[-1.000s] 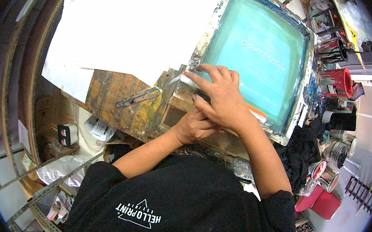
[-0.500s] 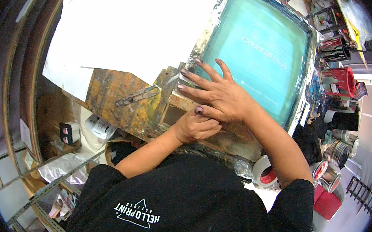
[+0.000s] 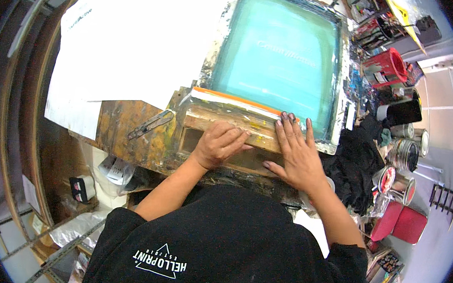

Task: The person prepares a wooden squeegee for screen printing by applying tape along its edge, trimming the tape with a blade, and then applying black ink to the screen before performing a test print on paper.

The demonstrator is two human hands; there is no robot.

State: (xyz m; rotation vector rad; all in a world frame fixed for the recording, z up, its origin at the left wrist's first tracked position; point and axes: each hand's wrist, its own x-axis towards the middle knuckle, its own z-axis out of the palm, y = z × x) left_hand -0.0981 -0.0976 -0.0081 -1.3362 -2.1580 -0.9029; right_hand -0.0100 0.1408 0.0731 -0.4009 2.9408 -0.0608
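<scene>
A screen-printing frame (image 3: 339, 92) with turquoise mesh (image 3: 278, 43) lies in front of me; pale lettering shows faintly in the mesh. Along its near side rests a wooden squeegee (image 3: 261, 139) with an orange strip on its far edge. My left hand (image 3: 216, 145) lies on the squeegee's wood left of the middle, its fingers curled over it. Further right, my right hand (image 3: 301, 158) lies across the wood with fingers stretched forward and slightly apart, thumb toward me. Dark stains mark the right fingertips.
White paper sheets (image 3: 133, 41) cover the left side of the paint-stained wooden table (image 3: 110, 123). A long, narrow dark tool (image 3: 150, 125) lies near its edge. On the right are black cloth (image 3: 349, 168), a red bucket (image 3: 386, 68) and several cans (image 3: 402, 155).
My hands have separated, the left from the right thumb. The right hand has moved back toward me onto the wood, uncovering the orange strip. The view has shifted.
</scene>
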